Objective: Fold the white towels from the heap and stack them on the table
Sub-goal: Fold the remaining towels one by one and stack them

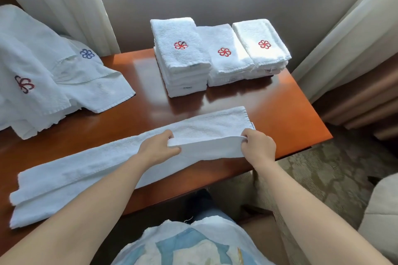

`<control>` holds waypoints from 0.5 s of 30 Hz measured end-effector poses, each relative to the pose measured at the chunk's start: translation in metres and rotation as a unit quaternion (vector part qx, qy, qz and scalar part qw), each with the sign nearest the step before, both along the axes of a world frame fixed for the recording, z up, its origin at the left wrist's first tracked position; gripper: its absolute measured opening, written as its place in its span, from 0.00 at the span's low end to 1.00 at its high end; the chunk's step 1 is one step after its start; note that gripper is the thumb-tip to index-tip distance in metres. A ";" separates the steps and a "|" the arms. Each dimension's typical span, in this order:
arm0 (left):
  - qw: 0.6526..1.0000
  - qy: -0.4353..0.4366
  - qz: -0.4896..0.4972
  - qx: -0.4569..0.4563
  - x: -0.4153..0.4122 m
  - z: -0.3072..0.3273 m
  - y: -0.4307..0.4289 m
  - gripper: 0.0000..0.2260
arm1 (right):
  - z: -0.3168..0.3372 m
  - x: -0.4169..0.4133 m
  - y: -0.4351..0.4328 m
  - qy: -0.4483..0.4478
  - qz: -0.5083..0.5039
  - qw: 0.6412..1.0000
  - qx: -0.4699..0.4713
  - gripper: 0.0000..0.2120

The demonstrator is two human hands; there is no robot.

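A long white towel (pixel 90 170) lies across the near edge of the wooden table (pixel 269 105). The left hand (pixel 158 148) and right hand (pixel 257 146) each pinch its lifted right end, apparently along one fold. Three folded stacks (pixel 215 54) sit at the far side, with the heap (pixel 43 66) at left.

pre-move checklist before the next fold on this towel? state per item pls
1. Grip of left hand on the lifted near edge of the long towel: ok, fingers pinch it.
2. Grip of right hand on the same edge, at the right end: ok.
3. Layers aligned at the towel's left end: not ok, edges look offset.
4. Bare table around the right end: ok.
5. The three stacks and the heap lie apart from the towel: ok.
6. Logo position on this towel: cannot tell, none shows.
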State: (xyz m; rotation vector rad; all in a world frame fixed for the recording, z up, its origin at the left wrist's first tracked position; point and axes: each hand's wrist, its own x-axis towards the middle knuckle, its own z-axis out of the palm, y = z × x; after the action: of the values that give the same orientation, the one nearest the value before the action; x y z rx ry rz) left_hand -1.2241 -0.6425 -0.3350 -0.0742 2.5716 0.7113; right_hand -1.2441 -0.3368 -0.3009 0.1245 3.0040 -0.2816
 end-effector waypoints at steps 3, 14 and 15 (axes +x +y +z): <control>1.000 0.003 0.011 -0.022 -0.011 -0.001 0.003 0.09 | 0.008 -0.029 0.004 0.012 0.012 1.000 0.003 0.10; 0.988 0.034 0.121 -0.085 -0.046 -0.004 0.011 0.07 | -0.004 -0.122 0.001 -0.027 0.088 0.996 -0.022 0.10; 0.986 0.042 0.131 -0.092 -0.047 -0.005 0.013 0.07 | -0.006 -0.128 0.001 -0.034 0.088 0.995 -0.029 0.09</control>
State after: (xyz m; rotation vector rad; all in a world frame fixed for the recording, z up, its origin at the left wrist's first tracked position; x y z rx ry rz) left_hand -1.2713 -0.6294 -0.3399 -0.4582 2.7330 0.5754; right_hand -1.3719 -0.3360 -0.3066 -0.1333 2.9109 -0.3388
